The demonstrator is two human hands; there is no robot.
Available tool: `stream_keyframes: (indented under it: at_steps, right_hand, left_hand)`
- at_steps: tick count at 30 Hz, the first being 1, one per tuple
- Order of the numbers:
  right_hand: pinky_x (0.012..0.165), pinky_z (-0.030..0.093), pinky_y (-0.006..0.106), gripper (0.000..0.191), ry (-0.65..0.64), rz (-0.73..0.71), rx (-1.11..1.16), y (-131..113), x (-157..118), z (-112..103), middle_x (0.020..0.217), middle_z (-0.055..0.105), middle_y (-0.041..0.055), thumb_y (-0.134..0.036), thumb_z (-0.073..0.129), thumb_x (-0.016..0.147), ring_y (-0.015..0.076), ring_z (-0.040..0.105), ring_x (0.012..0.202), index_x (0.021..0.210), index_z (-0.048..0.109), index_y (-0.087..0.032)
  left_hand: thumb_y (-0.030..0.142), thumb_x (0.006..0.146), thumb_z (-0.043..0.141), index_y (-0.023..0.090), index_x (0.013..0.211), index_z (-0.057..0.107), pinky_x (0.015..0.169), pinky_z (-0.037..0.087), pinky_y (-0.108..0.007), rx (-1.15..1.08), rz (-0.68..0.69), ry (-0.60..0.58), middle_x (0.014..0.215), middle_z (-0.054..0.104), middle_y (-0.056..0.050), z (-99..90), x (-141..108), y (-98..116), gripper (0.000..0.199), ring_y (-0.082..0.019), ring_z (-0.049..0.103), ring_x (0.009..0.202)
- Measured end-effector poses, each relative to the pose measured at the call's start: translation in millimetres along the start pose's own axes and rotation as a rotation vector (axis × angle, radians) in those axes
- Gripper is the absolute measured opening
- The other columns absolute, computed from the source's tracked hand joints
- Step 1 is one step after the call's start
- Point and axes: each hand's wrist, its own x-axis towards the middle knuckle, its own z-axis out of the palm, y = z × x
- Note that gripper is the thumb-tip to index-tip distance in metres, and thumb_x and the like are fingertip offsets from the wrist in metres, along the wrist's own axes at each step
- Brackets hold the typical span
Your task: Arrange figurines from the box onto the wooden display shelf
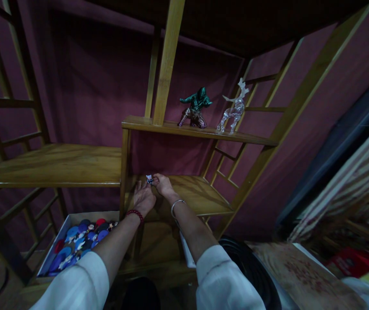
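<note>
A small white and dark figurine [149,179] is between my two hands, over the lower shelf [197,191] of the wooden rack. My right hand [163,185] has its fingers pinched on the figurine's right side. Close beside it on the left, my left hand [144,198] is palm up with its fingers apart, the fingertips near the figurine's base; whether they touch it is too small to tell.
Above my hands, a green and bronze figure [196,107] and a clear deer figure [234,107] stand on a higher shelf [171,127]. An open box [50,254] of colourful small figures sits lower left. A bare wooden shelf [52,165] spans the left, and an upright post [124,163] divides the rack.
</note>
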Motion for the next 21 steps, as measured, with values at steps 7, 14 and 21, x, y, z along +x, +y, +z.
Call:
stream_keyframes:
  at_steps: [7,14,21]
  right_hand:
    - [0.076,0.046,0.018,0.025,0.033,-0.039,0.003,2.2,-4.2,-0.6,0.096,0.063,0.0037,-0.008,0.056,0.073,0.0101,0.06,0.082,0.094,0.061,-0.019]
    - [0.075,0.045,0.02,0.021,0.108,-0.027,-0.014,6.4,-8.9,-0.3,0.087,0.062,0.0032,-0.008,0.054,0.073,0.0105,0.059,0.076,0.088,0.064,-0.017]
    - [0.072,0.047,0.021,0.02,0.125,-0.029,0.065,10.0,-9.4,3.7,0.083,0.062,0.001,-0.008,0.055,0.071,0.0102,0.059,0.073,0.084,0.064,-0.019]
  left_hand:
    - [0.013,0.07,0.04,0.011,0.12,0.046,0.104,0.017,-0.037,-0.025,0.008,0.016,0.13,0.046,-0.01,3.7,1.4,-1.4,0.05,-0.025,0.029,0.126]
    - [0.011,0.067,0.043,0.009,0.109,0.056,0.102,0.023,-0.03,-0.051,0.028,0.094,0.116,0.057,-0.011,3.3,1.6,-4.9,0.044,-0.022,0.042,0.116]
    - [0.009,0.067,0.042,0.007,0.105,0.06,0.1,0.026,-0.031,-0.083,0.024,0.082,0.106,0.062,-0.014,-2.9,-0.4,-2.9,0.041,-0.023,0.047,0.111]
